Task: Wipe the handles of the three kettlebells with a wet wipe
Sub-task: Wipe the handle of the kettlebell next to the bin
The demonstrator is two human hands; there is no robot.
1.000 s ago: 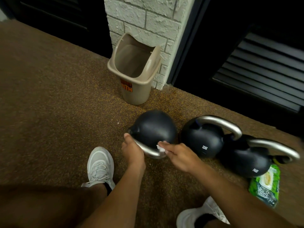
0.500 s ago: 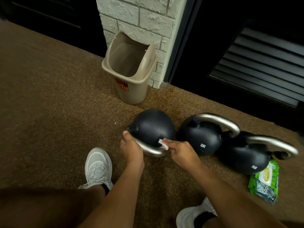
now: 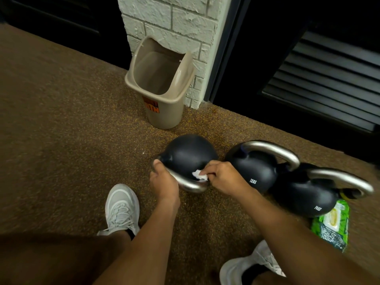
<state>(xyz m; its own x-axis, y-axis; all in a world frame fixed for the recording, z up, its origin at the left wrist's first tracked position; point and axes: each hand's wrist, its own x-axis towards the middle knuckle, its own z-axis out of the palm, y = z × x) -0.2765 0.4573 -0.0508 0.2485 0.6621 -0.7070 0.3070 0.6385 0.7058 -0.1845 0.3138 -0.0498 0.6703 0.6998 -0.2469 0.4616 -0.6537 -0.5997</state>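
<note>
Three black kettlebells with silver handles stand in a row on the brown floor. The left kettlebell (image 3: 190, 153) is tipped toward me, its handle (image 3: 191, 187) low in front. My left hand (image 3: 163, 182) grips the left end of that handle. My right hand (image 3: 223, 177) pinches a small white wet wipe (image 3: 199, 175) against the handle's right part. The middle kettlebell (image 3: 255, 171) and the right kettlebell (image 3: 308, 194) stand untouched, handles up. A green wipes pack (image 3: 331, 225) lies beside the right kettlebell.
A beige open waste bin (image 3: 162, 89) stands against a white brick pillar (image 3: 174, 21) behind the kettlebells. Dark louvred panels (image 3: 329, 79) run along the back right. My two white shoes (image 3: 121, 208) rest on the floor near me.
My right hand has slid the wipe a little inward along the left kettlebell's handle. My left hand keeps its grip. The camera has moved slightly.
</note>
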